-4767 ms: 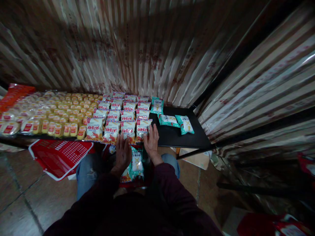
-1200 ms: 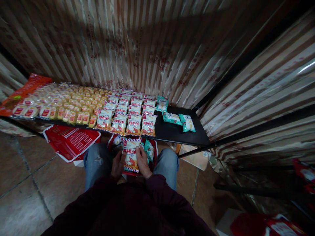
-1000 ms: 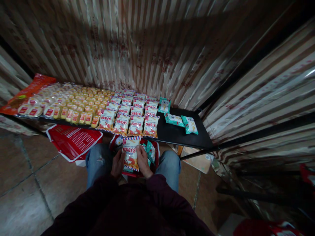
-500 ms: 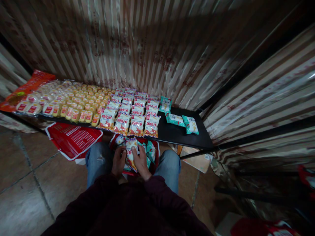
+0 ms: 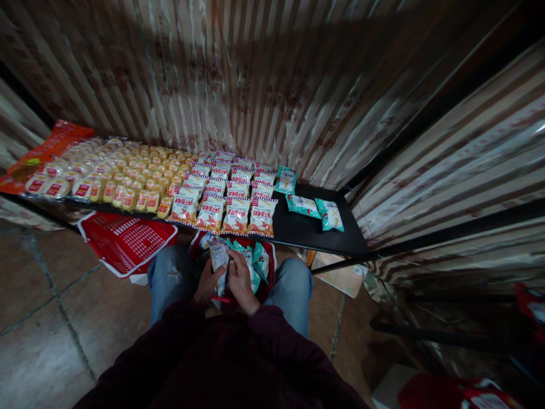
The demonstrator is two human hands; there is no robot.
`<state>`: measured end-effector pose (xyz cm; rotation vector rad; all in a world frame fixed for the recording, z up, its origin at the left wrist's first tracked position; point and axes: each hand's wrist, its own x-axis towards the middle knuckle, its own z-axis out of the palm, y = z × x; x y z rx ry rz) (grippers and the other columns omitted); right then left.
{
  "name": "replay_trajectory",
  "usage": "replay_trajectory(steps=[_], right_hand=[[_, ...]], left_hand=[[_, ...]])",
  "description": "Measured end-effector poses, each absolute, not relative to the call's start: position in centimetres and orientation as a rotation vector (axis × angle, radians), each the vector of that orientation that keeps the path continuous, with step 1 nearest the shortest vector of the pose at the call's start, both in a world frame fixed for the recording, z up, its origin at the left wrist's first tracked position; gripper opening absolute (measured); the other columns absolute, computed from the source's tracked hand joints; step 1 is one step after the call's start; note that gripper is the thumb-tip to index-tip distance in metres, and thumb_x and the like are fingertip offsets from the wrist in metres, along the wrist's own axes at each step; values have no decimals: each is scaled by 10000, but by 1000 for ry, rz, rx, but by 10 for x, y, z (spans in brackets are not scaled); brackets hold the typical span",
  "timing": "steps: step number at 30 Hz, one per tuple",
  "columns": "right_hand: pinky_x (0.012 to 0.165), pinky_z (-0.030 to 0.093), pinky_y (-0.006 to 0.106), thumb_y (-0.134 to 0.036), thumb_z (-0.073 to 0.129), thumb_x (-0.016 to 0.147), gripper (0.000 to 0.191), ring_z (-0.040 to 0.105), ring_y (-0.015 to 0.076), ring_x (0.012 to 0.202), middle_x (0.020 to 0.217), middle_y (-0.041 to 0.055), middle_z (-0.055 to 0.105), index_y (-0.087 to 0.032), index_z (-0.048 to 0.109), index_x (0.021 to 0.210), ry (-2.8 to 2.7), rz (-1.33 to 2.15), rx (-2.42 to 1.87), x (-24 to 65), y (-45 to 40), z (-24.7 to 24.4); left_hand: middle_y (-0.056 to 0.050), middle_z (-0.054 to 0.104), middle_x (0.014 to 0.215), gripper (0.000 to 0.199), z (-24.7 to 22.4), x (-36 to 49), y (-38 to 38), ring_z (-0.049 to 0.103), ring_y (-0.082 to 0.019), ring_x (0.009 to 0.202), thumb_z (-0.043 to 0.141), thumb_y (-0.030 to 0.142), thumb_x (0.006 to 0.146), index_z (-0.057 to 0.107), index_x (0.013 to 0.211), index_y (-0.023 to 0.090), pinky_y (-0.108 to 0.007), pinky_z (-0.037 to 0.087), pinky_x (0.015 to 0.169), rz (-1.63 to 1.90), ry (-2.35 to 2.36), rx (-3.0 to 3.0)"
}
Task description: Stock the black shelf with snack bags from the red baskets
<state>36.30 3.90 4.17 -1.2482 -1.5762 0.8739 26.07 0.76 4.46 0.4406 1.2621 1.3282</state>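
Down between the person's knees, the work is all at lap height. A pale packet point(image 5: 218, 257) sits at the left hand point(image 5: 208, 279), which grasps it, thumb laid across its lower part. The right hand point(image 5: 239, 278) is bent in close against the packet's right edge, fingers curled — from where I stand I can't tell whether they grip it too. The packet is over a red basket point(image 5: 263, 292) between the two denim-clad legs, tipped a little to one side with a mostly pale, greyish face up.

Teal packets point(image 5: 260, 262) lie in that basket, just to the right of the packet in hand. Right above, on the black shelf point(image 5: 298, 234), white-and-orange packets point(image 5: 263, 217) stand in close rows, front ones right along the edge. Three more teal packets point(image 5: 329, 215) are on the shelf to the right of those rows, one near the back and two farther forward, lying at different angles.

Over to the left, small yellow wrapped cakes point(image 5: 149, 177) crowd together, with pale round ones point(image 5: 57, 187) beyond them and a big orange bag point(image 5: 51, 149) at the far end. Another red basket point(image 5: 131, 241) — white-rimmed and tilted — is below the shelf, beside the left knee.
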Motion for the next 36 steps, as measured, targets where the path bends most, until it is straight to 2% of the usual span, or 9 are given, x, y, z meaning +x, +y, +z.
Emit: replay_trajectory(steps=[4,9,14,21,25,30,36], right_hand=[[983,431,390,-159,416,829,333,564,199,1076,1111,82,637,-208,665,1044,-1619,814,-1253,367,38,40],[1011,405,434,-213,492,820,280,537,226,1108,1144,94,615,-213,667,1038,-1605,739,-1321,369,37,39],[1000,427,402,-249,504,840,297,552,210,1105,1144,94,614,-217,630,1107,-1577,822,-1283,371,37,37],[945,464,371,-272,517,831,286,589,207,1040,1085,76,655,-216,644,1081,-1539,860,-1311,377,37,35],[935,472,358,-257,467,857,287,599,202,1043,1084,72,666,-216,651,1073,-1531,878,-1313,382,37,36],[934,475,361,-241,463,850,282,607,202,1023,1073,67,671,-217,649,1060,-1506,870,-1333,390,38,42],[929,466,363,-230,492,817,246,592,203,1013,1046,67,654,-212,644,1010,-1468,827,-1378,401,40,46]], left_hand=[[-92,706,1015,673,47,260,9,650,-282,989,797,358,573,577,1170,138,-365,491,878,1326,1177,296],[-79,711,983,693,59,258,8,676,-289,923,762,305,600,526,1230,139,-363,538,793,1311,1047,160],[-93,698,1066,677,64,259,9,680,-280,944,677,263,688,460,1322,167,-365,561,774,1278,905,23],[-103,706,1068,606,57,260,9,691,-283,927,603,250,767,450,1343,139,-404,560,820,1174,808,-58],[-124,704,1071,606,53,263,9,677,-308,971,600,327,753,489,1309,115,-443,547,850,1137,864,-24],[-119,697,1094,660,58,270,11,645,-326,1051,628,429,704,514,1289,145,-472,532,875,1132,957,146],[-83,713,1028,566,69,279,13,616,-339,1096,621,504,731,602,1201,188,-479,512,916,1196,1051,321]])
